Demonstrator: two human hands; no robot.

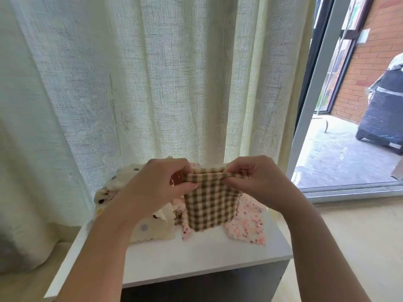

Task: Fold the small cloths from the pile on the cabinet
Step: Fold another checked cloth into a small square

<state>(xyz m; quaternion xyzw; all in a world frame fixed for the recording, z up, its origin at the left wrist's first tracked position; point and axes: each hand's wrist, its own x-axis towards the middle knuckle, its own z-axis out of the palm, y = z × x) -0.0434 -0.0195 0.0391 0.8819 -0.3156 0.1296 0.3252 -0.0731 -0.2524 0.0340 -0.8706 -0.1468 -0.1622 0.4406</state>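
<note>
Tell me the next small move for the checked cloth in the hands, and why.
Probably lower the checked cloth onto the bare front of the cabinet top and lay it flat. The left hand and right hand both pinch its top edge, so it hangs over the pile with no surface to fold against.

No legible text — no labels, brands, numbers.

The white cabinet (196,258) carries a cream dotted cloth (150,232) beside a pink speckled cloth (246,227) near its far edge.
</note>
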